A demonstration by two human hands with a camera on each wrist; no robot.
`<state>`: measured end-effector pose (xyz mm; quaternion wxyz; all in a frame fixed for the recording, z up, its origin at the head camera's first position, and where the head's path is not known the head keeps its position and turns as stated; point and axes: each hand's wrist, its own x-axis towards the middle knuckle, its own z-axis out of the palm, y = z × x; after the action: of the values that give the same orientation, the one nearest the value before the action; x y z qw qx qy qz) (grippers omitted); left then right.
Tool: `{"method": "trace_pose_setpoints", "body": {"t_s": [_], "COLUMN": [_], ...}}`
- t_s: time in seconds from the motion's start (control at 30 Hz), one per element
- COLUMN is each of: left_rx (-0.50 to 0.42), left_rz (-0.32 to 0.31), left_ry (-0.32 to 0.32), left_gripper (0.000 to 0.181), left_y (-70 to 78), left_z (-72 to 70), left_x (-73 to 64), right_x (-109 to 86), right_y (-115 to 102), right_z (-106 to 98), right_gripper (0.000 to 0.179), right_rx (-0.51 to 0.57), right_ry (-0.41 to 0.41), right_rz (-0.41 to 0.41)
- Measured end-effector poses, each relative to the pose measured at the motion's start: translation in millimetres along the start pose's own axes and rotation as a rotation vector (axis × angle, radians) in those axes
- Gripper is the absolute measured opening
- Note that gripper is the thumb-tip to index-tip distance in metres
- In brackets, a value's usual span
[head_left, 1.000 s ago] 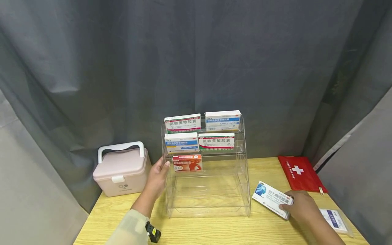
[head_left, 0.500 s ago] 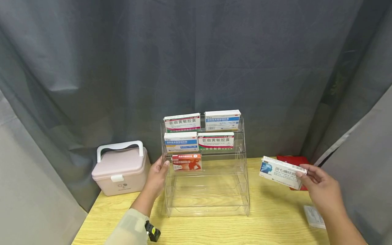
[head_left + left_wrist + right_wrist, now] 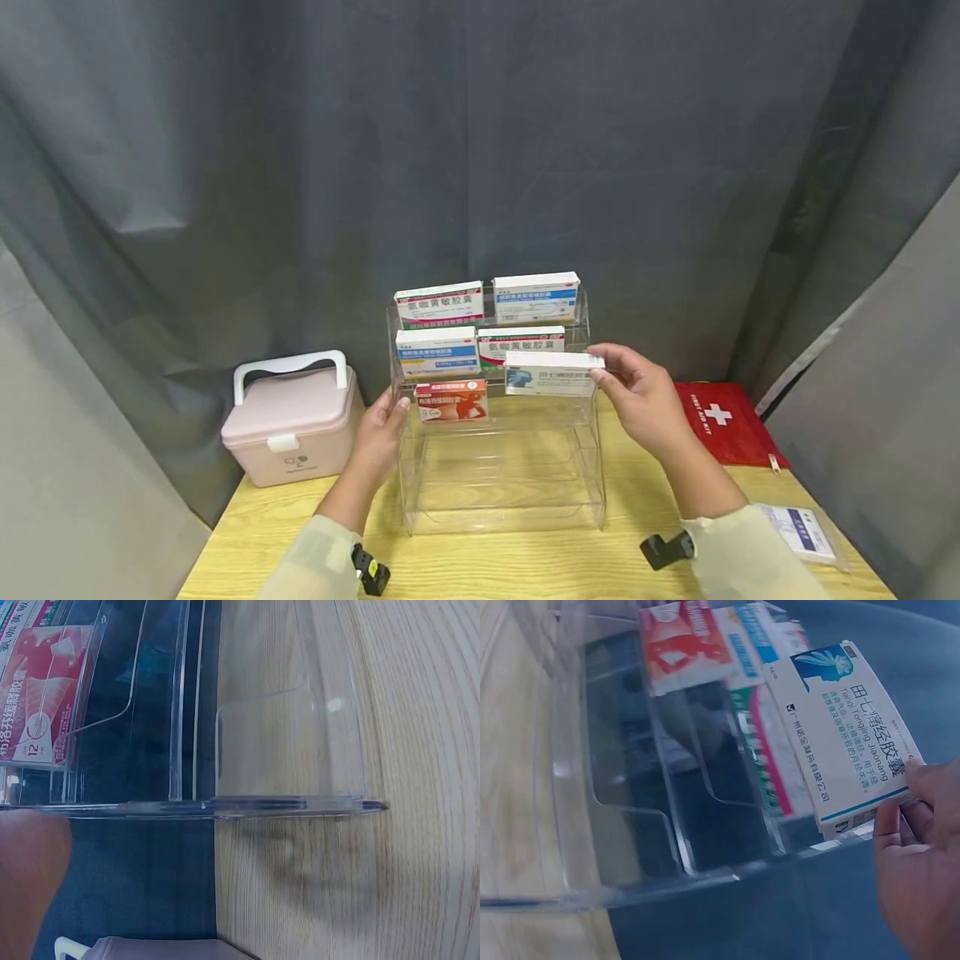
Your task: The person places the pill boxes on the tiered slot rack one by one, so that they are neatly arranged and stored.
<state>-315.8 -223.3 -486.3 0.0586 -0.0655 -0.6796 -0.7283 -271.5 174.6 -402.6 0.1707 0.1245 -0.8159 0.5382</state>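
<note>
A clear tiered display rack (image 3: 501,493) stands on the table, and my left hand (image 3: 381,432) grips its left side panel. Between the thumb and fingers of my right hand (image 3: 643,398) is a white medicine box (image 3: 840,742) with a blue head picture, pinched at its right end. That box hovers before the rack's third tier, right of a red medicine box (image 3: 452,402), partly covering a green-and-white medicine box (image 3: 521,342) behind it. A blue-and-white medicine box (image 3: 437,352) shares the second tier. On the top tier sit another green-and-white box (image 3: 438,306) and another blue-and-white box (image 3: 536,297).
Left of the rack stands a pink lidded case (image 3: 288,425) with a white handle. On the right lie a red first aid pouch (image 3: 723,423) and a clear packet with a blue-and-white label (image 3: 804,532). A grey curtain (image 3: 480,150) hangs behind the wooden table (image 3: 495,567).
My right hand has lifted the white medicine box off the table's right side and carried it left to the rack's third tier. The left hand keeps its grip on the rack.
</note>
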Motion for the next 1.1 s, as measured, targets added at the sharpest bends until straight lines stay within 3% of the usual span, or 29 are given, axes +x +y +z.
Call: {"method": "trace_pose_setpoints", "body": {"t_s": [0.17, 0.4, 0.87, 1.1], "left_rx": [-0.004, 0.010, 0.004, -0.015], "left_rz": [0.003, -0.001, 0.001, 0.011], "left_ry": [-0.003, 0.004, -0.001, -0.014], "left_gripper": [0.061, 0.061, 0.060, 0.060], "left_y": [-3.2, -4.1, -6.6, -6.5], "left_z": [0.4, -1.6, -1.7, -1.3], "left_x": [2.9, 1.7, 1.7, 1.8], "right_x": [13.3, 11.1, -2.7, -6.9], "right_y": [9.2, 20.3, 28.7, 32.3], "right_z": [21.2, 41.1, 59.3, 61.2], "right_gripper": [0.033, 0.034, 0.033, 0.033], "right_rx": [-0.027, -0.185, -0.599, -0.723], "right_ry": [-0.033, -0.014, 0.087, 0.128], "right_rz": [0.009, -0.001, -0.332, -0.414]}}
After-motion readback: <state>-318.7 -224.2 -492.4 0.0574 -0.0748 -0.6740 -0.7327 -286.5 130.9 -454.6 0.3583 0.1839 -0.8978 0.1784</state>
